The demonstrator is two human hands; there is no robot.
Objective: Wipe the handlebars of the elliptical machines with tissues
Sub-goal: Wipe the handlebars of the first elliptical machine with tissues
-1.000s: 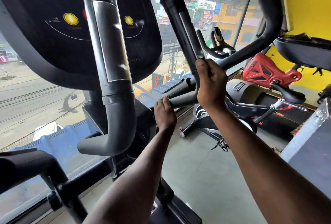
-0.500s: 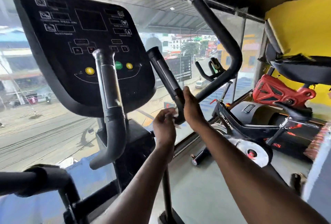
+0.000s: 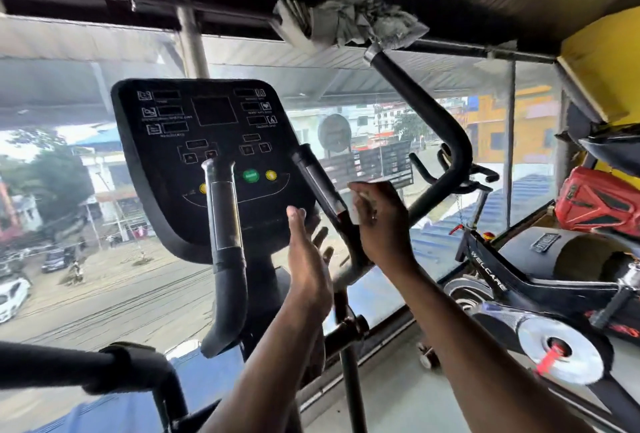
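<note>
The elliptical's black console (image 3: 207,155) faces me, with two short black handlebars in front of it. My right hand (image 3: 381,221) holds a small white tissue (image 3: 356,210) against the right inner handlebar (image 3: 318,183), just below its metal sensor strip. To the left of that bar, my left hand (image 3: 308,259) is open with fingers spread and holds nothing. The left inner handlebar (image 3: 225,224) stands untouched. A long curved outer handlebar (image 3: 446,141) rises at the right, a grey cloth (image 3: 353,13) draped over its top end.
A black spin bike (image 3: 502,276) with a silver flywheel stands at right, a red and black machine (image 3: 599,200) behind it. A large window looks onto a street. Another black bar (image 3: 86,366) crosses the lower left. The wall at right is yellow.
The view has tilted up, bringing the console and ceiling into sight. My left hand has let go of the bar and opened. My right hand has slid up the right inner handlebar with the tissue.
</note>
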